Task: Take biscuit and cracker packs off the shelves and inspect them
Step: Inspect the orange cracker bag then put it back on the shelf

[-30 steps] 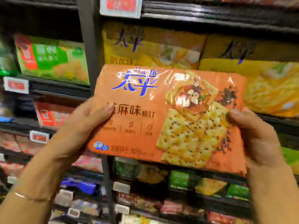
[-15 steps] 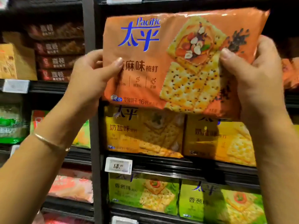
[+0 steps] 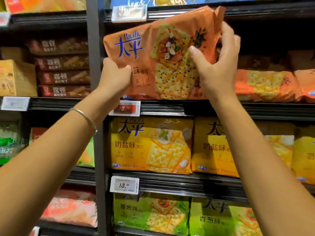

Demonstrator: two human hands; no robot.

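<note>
Left hand (image 3: 115, 77) and right hand (image 3: 219, 65) grip the orange cracker pack (image 3: 153, 53), now raised just above the red price tag (image 3: 125, 108); its inspection looks finished, reshelving likely.

Upright: dark grey metal shelving post (image 3: 92, 65), vertical.
Tags: white plastic price label (image 3: 124, 185), red-faced price label (image 3: 124, 108), on black shelf rails (image 3: 170, 109) beside post.
</note>
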